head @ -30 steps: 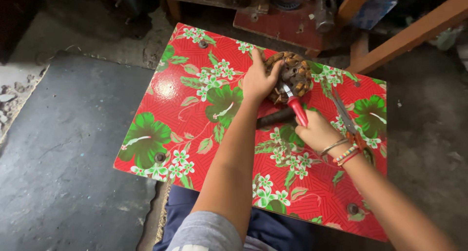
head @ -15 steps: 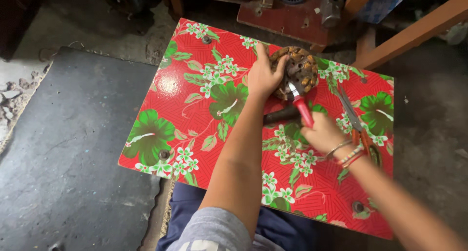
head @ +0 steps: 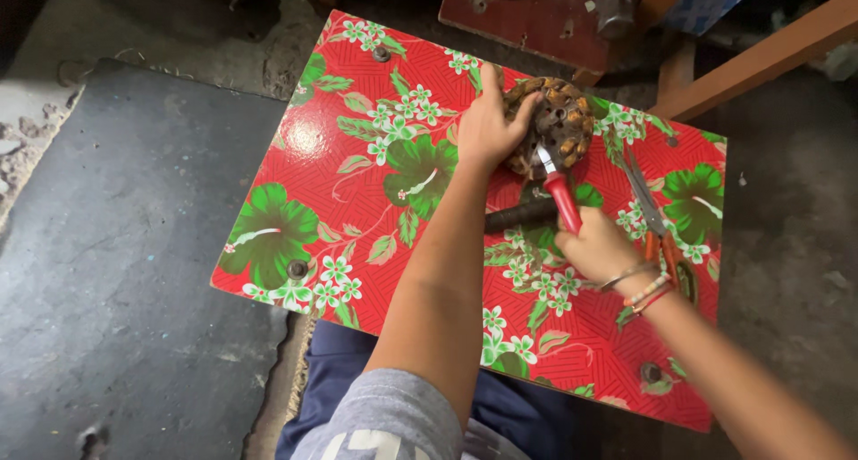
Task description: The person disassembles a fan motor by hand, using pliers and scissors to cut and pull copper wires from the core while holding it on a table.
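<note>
A round brown coil-wound motor part [head: 561, 120] lies at the far side of a low table [head: 357, 201] covered in red cloth with green and white flowers. My left hand [head: 490, 127] presses on the part's left side and holds it down. My right hand [head: 597, 245] grips a red-handled tool [head: 559, 192], whose metal tip touches the part's near edge. A dark cylindrical handle [head: 520, 215] lies on the table just under the red tool.
Orange-handled pliers [head: 652, 217] lie on the table right of my right hand. A red wooden stand [head: 536, 20] and wooden beams [head: 760, 53] stand behind the table. A dark slab [head: 125, 245] covers the floor at left. My knees sit under the table's near edge.
The view has shifted slightly. Both hands stay on the motor part and the red-handled tool, with the tool tip still at the part's near edge.
</note>
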